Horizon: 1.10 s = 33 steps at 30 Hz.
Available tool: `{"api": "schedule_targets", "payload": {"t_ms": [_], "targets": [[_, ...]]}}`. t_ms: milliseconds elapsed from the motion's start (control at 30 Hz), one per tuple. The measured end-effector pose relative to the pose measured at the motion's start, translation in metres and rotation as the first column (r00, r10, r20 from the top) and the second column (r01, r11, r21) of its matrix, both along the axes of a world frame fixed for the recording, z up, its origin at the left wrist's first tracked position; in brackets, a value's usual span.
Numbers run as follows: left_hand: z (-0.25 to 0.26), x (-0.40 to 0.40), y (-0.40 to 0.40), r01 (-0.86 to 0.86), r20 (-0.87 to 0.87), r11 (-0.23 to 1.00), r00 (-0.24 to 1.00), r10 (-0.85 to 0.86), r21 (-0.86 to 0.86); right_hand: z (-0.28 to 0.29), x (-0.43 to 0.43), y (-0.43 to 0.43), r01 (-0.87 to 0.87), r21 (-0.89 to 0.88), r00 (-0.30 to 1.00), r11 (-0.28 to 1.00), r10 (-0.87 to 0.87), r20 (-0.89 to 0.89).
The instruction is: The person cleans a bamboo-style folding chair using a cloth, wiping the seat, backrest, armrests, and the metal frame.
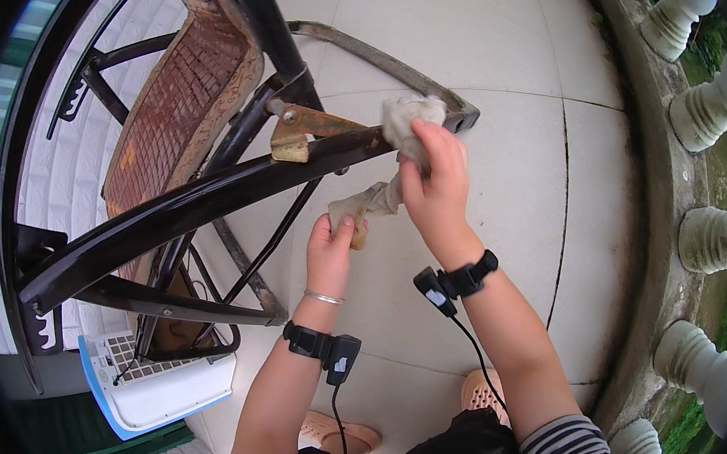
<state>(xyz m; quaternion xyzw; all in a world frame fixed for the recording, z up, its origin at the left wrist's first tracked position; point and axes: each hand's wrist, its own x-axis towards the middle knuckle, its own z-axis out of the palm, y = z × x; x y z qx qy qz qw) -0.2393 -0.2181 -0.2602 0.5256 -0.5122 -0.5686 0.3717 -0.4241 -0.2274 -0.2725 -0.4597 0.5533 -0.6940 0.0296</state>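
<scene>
A damp-looking off-white cloth [376, 197] stretches between my two hands. My right hand [436, 188] presses its bunched upper end around the black metal tube [209, 192] of a folding reclining chair, close to the tube's lower corner. My left hand [333, 250] pinches the cloth's other end, which hangs below the tube and bears brownish stains. A rusty metal bracket [320, 128] is bolted to the frame just left of the cloth. The chair's brown woven seat [187, 85] slants across the upper left. The cloth hides the stretch of tube under my right fingers.
A stone balustrade with white balusters [710, 106] runs along the right side, greenery beyond it. At the lower left stands a white and blue appliance with a grille [170, 392]. The chair's worn base bar [380, 54] rests on the pale floor tiles [499, 253].
</scene>
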Motion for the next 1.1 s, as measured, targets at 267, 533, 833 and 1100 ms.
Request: {"api": "schedule_targets", "payload": {"t_ms": [267,533,833,1100], "targets": [[0.018,0.001,0.008,0.043,0.098,0.994,0.995,-0.033,-0.103,0.064,0.027,0.012,-0.130,-0.134,0.924,0.982,0.071,-0.376],[0.042,0.011,0.024,-0.012,-0.002,0.988,1.000,0.012,-0.153,0.029,0.022,0.026,-0.058,-0.079,0.956,0.995,0.032,-0.293],[0.079,0.021,0.034,-0.174,-0.161,0.945,0.978,0.133,-0.277,0.111,0.056,0.001,-0.251,-0.153,0.791,0.956,0.112,-0.601],[0.088,0.062,0.057,-0.028,0.026,0.757,0.998,0.060,-0.653,0.096,0.035,0.043,-0.218,0.169,0.586,0.961,0.268,-0.764]]}}
